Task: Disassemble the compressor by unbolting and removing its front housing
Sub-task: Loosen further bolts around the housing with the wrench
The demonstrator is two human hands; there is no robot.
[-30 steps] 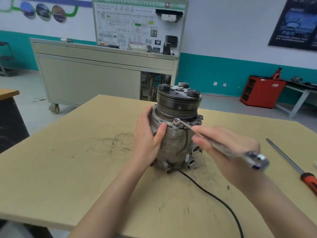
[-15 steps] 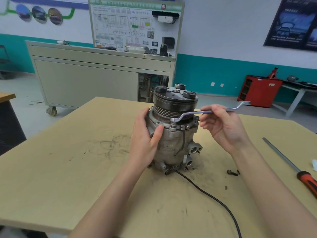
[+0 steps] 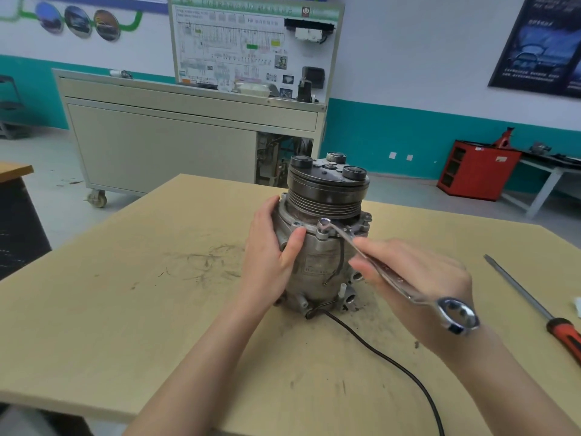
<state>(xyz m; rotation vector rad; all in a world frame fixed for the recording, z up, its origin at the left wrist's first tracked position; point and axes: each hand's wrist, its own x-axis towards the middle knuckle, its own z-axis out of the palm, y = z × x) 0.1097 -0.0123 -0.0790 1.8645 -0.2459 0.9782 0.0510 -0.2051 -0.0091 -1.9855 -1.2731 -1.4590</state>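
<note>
Upright compressor (image 3: 317,262) mid-table (image 3: 125,309), wrench (image 3: 382,272) seated on a front-housing bolt (image 3: 323,223)
Brace: left hand (image 3: 270,253) clasps the compressor's left flank; right hand (image 3: 415,278) grips the wrench, long axis running from bolt toward the table's near-right corner, so the swing falls to the right hand
</note>
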